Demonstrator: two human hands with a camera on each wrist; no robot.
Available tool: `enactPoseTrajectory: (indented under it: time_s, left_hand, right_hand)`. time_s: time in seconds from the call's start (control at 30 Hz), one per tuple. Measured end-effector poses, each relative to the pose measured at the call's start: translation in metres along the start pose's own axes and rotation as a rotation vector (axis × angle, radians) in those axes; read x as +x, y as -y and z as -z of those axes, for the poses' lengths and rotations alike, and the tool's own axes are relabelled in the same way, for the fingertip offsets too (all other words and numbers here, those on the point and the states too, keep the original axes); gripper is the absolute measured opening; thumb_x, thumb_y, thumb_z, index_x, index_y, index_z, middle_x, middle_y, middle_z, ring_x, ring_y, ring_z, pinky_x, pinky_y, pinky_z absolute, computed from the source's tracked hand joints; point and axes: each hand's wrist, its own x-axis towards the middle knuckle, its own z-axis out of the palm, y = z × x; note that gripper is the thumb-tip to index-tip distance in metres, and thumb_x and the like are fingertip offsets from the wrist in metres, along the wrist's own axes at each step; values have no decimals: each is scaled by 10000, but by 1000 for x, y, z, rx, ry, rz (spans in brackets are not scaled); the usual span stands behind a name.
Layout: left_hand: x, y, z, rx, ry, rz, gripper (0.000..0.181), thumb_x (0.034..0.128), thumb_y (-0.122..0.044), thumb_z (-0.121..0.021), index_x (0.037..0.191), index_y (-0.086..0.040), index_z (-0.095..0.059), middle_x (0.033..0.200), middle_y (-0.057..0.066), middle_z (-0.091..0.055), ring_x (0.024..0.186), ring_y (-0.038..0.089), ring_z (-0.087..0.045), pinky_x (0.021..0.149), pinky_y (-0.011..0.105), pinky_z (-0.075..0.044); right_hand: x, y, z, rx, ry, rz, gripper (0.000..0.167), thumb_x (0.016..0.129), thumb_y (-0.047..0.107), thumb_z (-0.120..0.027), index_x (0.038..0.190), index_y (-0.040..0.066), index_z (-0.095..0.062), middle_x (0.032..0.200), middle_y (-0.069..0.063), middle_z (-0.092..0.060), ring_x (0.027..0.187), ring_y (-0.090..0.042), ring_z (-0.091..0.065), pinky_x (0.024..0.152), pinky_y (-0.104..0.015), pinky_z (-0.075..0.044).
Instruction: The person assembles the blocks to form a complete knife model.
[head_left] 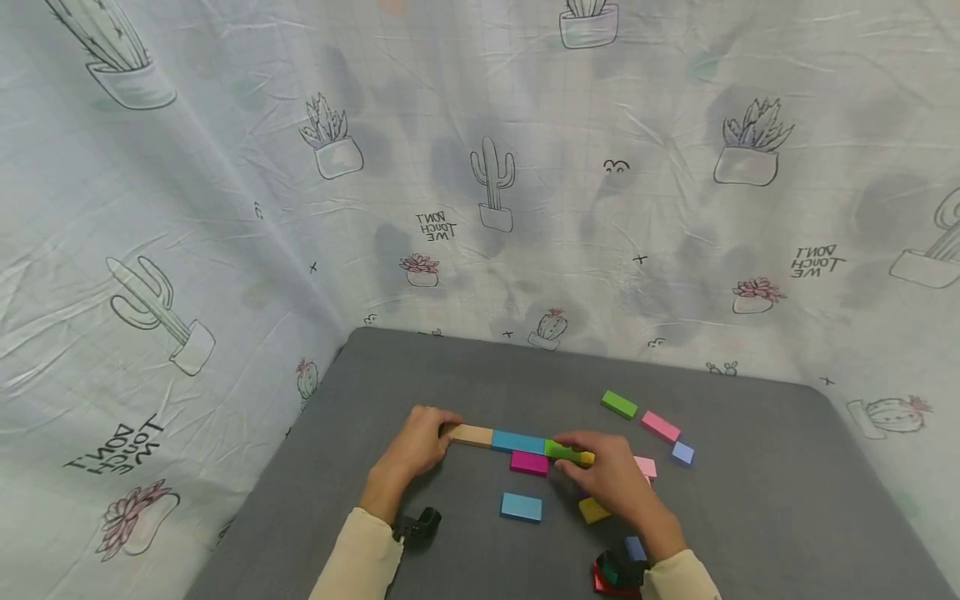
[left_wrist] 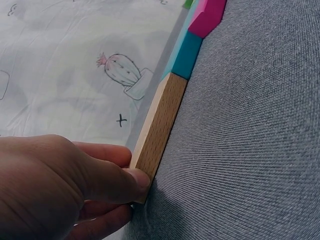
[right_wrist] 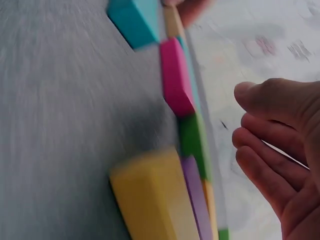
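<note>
My left hand (head_left: 420,437) pinches the left end of a plain wooden block (left_wrist: 162,125), thumb on its near face and fingers behind. That block meets a blue block (head_left: 517,442) end to end, and a green block (head_left: 557,450) continues the row. A magenta block (head_left: 529,463) lies against the row's near side. My right hand (head_left: 603,467) is over the row's right end, where a yellow piece (head_left: 587,458) shows. In the right wrist view its thumb and fingers (right_wrist: 270,165) are apart, with nothing between them. The hand partly hides blocks beneath it.
Nearer me lies a light blue block (head_left: 521,507). A yellow block (head_left: 594,511), a purple block (right_wrist: 197,197) and a pink block (head_left: 645,468) sit around the right hand. Farther back are green (head_left: 619,405), pink (head_left: 661,426) and small blue (head_left: 682,453) blocks. Patterned cloth (head_left: 525,167) hangs behind.
</note>
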Motion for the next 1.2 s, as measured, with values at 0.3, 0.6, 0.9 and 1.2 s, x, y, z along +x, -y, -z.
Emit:
enactPoseTrajectory:
  time_s: [0.3, 0.6, 0.9, 1.2]
  left_hand:
    - [-2, -1, 3, -4, -4, -1, 299, 951, 53, -796, 1211, -88, -839, 1160, 113, -809, 1085, 325, -748, 914, 496, -640]
    - [-3, -2, 3, -5, 0, 24, 300, 962, 32, -795, 1228, -100, -838, 1176, 110, -810, 1120, 333, -743, 954, 513, -632]
    - [-1, -1, 1, -8, -5, 5, 298, 956, 44, -794, 1223, -80, -836, 1172, 120, -812, 1101, 329, -756, 945, 511, -638]
    - [-1, -2, 2, -7, -6, 2, 287, 943, 69, -792, 1196, -59, -838, 1138, 122, -815, 1058, 304, -761, 912, 490, -645]
  right_hand:
    - [-28, -15, 21, 19, -27, -105, 294, 914, 103, -899, 1198, 146, -833, 1166, -3, -832, 1037, -196, -802, 911, -414, -672]
    - [-43, -14, 13, -107, 6, -211, 327, 891, 93, -910, 1189, 217, -855, 1146, 99, -817, 1021, -113, -716, 970, -439, -648]
    - [-61, -5, 15, -133, 73, -194, 319, 875, 124, -925, 1166, 226, -845, 1087, 124, -807, 946, -72, -679, 894, -352, -655]
    - [-62, -5, 19, -147, 45, -200, 289, 877, 85, -916, 1123, 222, -854, 1060, 129, -810, 961, -91, -707, 929, -434, -657]
